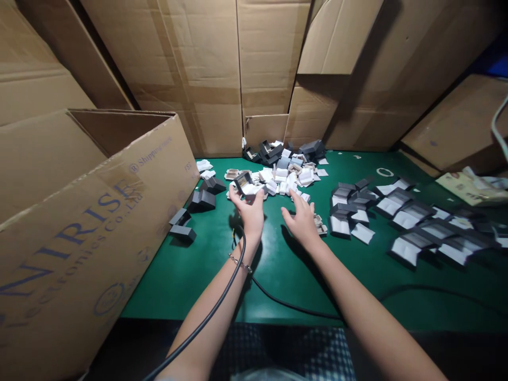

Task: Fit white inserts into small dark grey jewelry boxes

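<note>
My left hand [249,209] grips a small dark hinged box [245,182] with its lid raised and a white lining showing. The thumb and fingers hold it from both sides, a little above the table. To its right, my right hand [300,216] hovers with fingers apart and nothing in them. Just beyond both hands lies a heap of white and beige inserts [282,177]. A few more beige inserts [319,224] lie beside my right hand, partly hidden by it.
Dark open boxes [201,199] lie at the left beside a large carton [130,211]. Rows of open boxes with white linings [408,211] cover the right side. Dark boxes [272,152] pile up at the back against cardboard. A black cable [293,307] crosses the green table [190,286].
</note>
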Motion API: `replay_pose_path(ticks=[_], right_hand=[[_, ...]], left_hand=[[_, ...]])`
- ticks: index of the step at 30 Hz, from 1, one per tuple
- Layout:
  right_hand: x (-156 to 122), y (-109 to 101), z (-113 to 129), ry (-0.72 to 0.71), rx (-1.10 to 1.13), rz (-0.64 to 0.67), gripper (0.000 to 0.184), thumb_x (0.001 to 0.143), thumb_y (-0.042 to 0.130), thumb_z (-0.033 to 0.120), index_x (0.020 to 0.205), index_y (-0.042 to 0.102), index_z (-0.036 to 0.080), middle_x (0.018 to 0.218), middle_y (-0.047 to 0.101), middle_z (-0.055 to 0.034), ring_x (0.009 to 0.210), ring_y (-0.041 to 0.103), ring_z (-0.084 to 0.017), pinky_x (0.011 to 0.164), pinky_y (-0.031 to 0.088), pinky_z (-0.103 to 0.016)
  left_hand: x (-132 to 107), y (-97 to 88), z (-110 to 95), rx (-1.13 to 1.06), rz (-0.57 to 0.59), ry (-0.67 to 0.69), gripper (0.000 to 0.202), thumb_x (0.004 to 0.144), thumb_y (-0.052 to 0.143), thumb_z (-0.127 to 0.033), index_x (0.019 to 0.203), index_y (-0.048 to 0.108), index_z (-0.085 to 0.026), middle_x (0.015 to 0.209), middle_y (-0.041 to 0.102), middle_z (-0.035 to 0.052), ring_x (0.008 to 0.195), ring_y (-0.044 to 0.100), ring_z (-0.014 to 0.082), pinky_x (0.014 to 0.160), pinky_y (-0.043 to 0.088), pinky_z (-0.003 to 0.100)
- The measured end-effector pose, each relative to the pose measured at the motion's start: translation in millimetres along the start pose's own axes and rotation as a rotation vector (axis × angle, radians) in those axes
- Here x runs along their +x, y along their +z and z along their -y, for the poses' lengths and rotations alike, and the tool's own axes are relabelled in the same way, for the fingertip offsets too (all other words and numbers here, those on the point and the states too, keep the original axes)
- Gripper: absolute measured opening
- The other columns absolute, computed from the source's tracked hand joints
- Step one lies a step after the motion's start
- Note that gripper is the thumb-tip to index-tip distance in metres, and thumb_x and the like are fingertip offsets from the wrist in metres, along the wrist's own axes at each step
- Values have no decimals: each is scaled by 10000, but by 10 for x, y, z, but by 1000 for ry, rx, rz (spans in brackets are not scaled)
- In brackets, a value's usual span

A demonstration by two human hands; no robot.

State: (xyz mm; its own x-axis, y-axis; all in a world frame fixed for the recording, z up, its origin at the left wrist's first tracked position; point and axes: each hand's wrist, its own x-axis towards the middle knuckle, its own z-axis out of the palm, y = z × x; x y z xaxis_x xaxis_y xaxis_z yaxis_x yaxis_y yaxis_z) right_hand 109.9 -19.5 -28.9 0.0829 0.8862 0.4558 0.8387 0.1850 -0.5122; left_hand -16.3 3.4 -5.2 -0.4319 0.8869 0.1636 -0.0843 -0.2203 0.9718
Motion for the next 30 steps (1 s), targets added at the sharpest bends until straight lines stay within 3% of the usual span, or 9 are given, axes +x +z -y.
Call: replay_pose_path(ticks=[3,7,11,13,16,18,20,25,30], right_hand=[[118,95,-38,-24,22,24,512,822,461,277,1314,469,138,1298,548,-167,1198,493,-294,1034,326,-534],[457,252,-4,-177,14,133,449,806,474,227,1238,539,125,1268,562,-154,1193,495,-263,1021,374,-426],[932,411,68,-209,-57,222,404,831,454,207,1198,569,85,1213,584,-167,1149,517,-249,1016,377,-383],[1138,490,104,-178,-104,238,451,848,479,287,1254,538,101,1300,530,-170,1214,465,-279,1043,342,-430],[1323,609,172,-105,-197,325,640,810,535,483,1378,427,209,1474,350,-134,1344,274,-393,1053,230,-614],[1346,674,222,-83,-248,434,678,782,528,569,1384,416,278,1505,303,-102,1365,193,-440,1017,201,-688],[1293,708,265,-100,-272,502,633,778,502,611,1325,487,292,1470,360,-97,1355,215,-440,1005,237,-678],[969,632,297,-180,-243,441,516,825,460,595,1152,607,225,1271,548,-119,1213,429,-353,953,384,-527],[739,462,212,-255,-152,445,419,830,543,498,1092,622,181,1117,634,-118,1100,530,-274,934,404,-451]], left_hand=[[39,-20,-76,-79,-145,-65,817,821,611,-281,1420,56,-263,1402,389,156,1147,558,182,959,474,314],[73,-41,-107,-136,-190,-89,808,827,604,-289,1417,54,-264,1412,357,165,1184,533,180,962,475,301],[102,-54,-115,-178,-199,-95,813,817,616,-287,1413,63,-263,1404,354,169,1200,524,187,953,481,299],[117,-57,-124,-192,-202,-89,810,816,616,-276,1411,67,-260,1402,359,169,1210,518,186,951,483,295],[138,-61,-138,-198,-198,-60,810,815,613,-260,1411,65,-261,1398,375,161,1215,515,184,952,481,290],[151,-65,-143,-203,-192,-36,811,813,609,-252,1410,60,-266,1388,394,154,1208,520,181,950,481,288],[162,-70,-142,-218,-188,-22,816,805,612,-249,1410,64,-258,1377,407,158,1201,525,183,945,483,286],[186,-78,-103,-220,-197,-37,817,802,619,-266,1410,72,-273,1371,419,150,1177,544,179,925,493,286],[196,-76,-51,-293,-208,-75,842,772,657,-239,1403,100,-270,1365,416,160,1142,568,176,909,499,284]])
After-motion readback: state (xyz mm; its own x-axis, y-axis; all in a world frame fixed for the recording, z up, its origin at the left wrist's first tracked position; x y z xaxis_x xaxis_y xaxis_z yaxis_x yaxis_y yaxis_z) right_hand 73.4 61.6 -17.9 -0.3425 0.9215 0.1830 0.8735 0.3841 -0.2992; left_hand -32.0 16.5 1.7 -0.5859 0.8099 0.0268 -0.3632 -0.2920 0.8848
